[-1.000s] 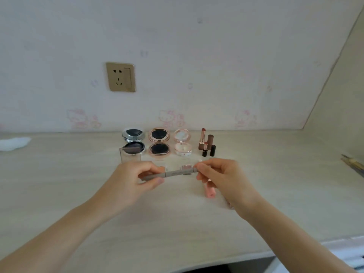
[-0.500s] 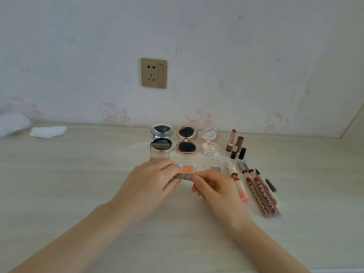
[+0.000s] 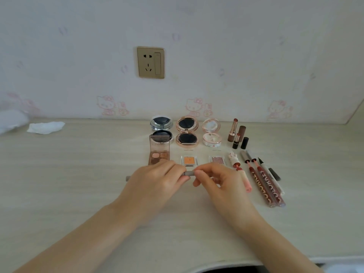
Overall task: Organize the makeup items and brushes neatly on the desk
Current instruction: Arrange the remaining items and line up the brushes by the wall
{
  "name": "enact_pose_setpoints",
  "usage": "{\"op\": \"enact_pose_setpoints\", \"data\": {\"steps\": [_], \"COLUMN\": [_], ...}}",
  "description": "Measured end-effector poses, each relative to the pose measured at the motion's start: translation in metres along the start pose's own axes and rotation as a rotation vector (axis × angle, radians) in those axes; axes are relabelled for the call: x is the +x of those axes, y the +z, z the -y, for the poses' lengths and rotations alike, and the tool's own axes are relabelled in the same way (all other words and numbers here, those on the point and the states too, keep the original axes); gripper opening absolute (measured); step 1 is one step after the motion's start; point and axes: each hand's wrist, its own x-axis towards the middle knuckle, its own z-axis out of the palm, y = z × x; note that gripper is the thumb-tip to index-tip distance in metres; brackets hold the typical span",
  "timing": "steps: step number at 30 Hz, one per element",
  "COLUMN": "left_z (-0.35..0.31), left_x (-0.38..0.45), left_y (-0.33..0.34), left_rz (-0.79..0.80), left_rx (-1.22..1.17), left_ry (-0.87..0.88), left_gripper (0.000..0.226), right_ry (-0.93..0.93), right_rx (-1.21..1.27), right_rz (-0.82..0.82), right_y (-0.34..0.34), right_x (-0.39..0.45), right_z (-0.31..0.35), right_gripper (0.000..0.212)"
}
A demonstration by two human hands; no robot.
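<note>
- Gripping a slim grey makeup pencil (image 3: 189, 173) at mid-desk, left hand (image 3: 155, 184) has fingers curled round it; pencil's left end pokes out past the hand.
- right hand (image 3: 215, 181) pinches pencil's right end, fingertips clamped.
- Landmark: orange eyeshadow pan (image 3: 189, 160), just behind the pencil.
- Left of pan: open brown palette (image 3: 159, 152), touching left hand's knuckles or just behind, cannot tell.
- Right of pan: pink glitter pan (image 3: 217, 160), then lip glosses (image 3: 266, 186) and pens lying in a row.
- Behind pan: three open compacts (image 3: 187, 133), lipsticks (image 3: 237, 134) upright.
- Far left of pan: white tissue (image 3: 45, 127) on desk (image 3: 78, 184).
</note>
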Motion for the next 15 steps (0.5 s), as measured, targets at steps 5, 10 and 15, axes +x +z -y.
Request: {"op": "enact_pose_setpoints", "data": {"steps": [5,10,15], "left_z": [0.0021,0.0059,0.0087], "left_x": [0.0007,0.0033,0.0020], "left_y": [-0.0038,-0.0078,-0.0018], "left_rz": [0.034,0.096,0.168], "left_rx": [-0.039,-0.101,-0.140], "left_ry": [-0.101,-0.103,-0.086], "left_gripper": [0.044,0.043,0.043], "right_ry": [-0.085,-0.093,-0.126], "right_rx": [0.041,0.061,0.015], "right_rz": [0.008,0.007,-0.020], "right_y": [-0.0006,0.0002,-0.0003], "right_x": [-0.0017,-0.0021,-0.0020], "right_z": [0.0012,-0.0005,-0.0009], "right_gripper": [0.012,0.015,0.026]}}
